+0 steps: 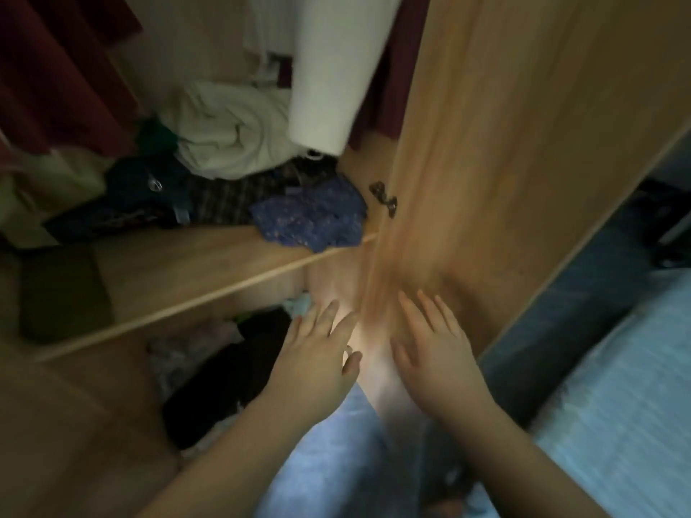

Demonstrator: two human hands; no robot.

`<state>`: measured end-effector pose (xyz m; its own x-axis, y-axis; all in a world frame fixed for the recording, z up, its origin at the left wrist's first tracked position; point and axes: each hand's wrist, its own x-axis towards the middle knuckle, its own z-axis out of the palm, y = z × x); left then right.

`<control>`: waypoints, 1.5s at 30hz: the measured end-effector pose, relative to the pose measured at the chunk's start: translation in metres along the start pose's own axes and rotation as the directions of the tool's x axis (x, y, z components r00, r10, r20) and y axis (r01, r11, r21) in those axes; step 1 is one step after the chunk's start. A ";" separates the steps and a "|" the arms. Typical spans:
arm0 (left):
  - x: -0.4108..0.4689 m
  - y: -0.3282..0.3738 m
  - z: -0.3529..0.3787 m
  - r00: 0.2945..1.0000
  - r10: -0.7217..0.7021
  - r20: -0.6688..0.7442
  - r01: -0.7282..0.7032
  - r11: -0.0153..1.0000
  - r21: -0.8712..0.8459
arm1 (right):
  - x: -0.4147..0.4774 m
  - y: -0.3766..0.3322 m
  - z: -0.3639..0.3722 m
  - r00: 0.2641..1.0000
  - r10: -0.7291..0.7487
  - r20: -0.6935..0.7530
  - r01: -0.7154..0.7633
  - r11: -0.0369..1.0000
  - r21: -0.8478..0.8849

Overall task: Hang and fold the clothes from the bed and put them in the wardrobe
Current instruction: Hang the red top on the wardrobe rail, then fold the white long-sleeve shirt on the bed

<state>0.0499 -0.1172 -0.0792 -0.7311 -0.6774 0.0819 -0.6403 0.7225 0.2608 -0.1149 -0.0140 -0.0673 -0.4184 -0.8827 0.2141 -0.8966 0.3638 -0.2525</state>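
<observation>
Clothes (224, 375) lie piled just left of outstretched fingers (326, 318)

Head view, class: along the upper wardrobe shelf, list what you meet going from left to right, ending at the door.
Olive folded cloth → dark navy garment → blue patterned cloth → metal hinge → wooden wardrobe door.

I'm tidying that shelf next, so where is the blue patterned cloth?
In the head view, the blue patterned cloth lies at the right end of the wardrobe shelf, between a dark checked garment and the door hinge.
</observation>
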 end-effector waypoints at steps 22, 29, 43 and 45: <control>-0.174 0.488 0.165 0.559 0.777 0.288 -0.715 0.628 -0.307 | -0.516 0.255 -0.115 0.571 0.804 -0.165 -0.817 0.576 -0.019; -0.141 0.543 0.195 0.497 0.808 0.315 -0.729 0.586 -0.353 | -0.519 0.317 -0.121 0.463 0.852 -0.244 -0.873 0.486 0.041; 0.030 0.663 0.297 0.357 0.843 0.402 -0.785 0.504 -0.360 | -0.436 0.508 -0.115 0.305 0.950 -0.069 -0.951 0.307 0.023; 0.041 0.674 0.311 0.335 0.826 0.453 -0.781 0.512 -0.357 | -0.428 0.525 -0.105 0.287 0.956 -0.054 -0.956 0.289 0.042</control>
<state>-0.4848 0.3847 -0.1991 -0.8807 0.4328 -0.1924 0.3275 0.8499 0.4128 -0.4216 0.5859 -0.1923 -0.9854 0.1107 -0.1290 0.1467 0.9370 -0.3170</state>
